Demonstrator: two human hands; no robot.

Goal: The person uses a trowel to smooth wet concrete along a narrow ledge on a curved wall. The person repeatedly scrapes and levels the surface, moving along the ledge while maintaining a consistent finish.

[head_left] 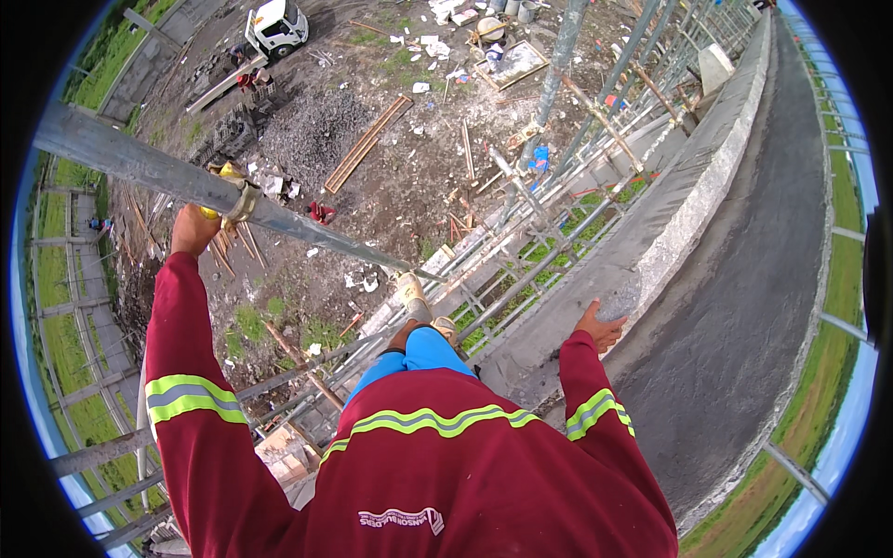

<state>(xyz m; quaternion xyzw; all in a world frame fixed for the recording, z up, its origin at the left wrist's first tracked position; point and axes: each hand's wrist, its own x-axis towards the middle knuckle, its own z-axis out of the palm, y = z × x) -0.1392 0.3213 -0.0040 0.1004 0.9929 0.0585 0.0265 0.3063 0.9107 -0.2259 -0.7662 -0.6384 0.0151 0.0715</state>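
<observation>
My left hand (193,231), out to the left, is closed round a thick grey metal scaffold pole (307,229) that slants across the view. Next to it a metal clamp (243,202) sits on the pole. Something yellow (226,170) shows at the pole by my fingers; its kind is unclear. At the right, my right hand (600,327) rests with spread fingers against the rough edge of a concrete wall (684,232). It holds nothing that I can see.
My feet (411,290) are on scaffolding high above the ground. A smooth grey concrete surface (744,307) curves along the right. Below lie a gravel heap (312,139), long planks (369,144) and scattered debris. A white truck (277,28) stands far left, with people near it.
</observation>
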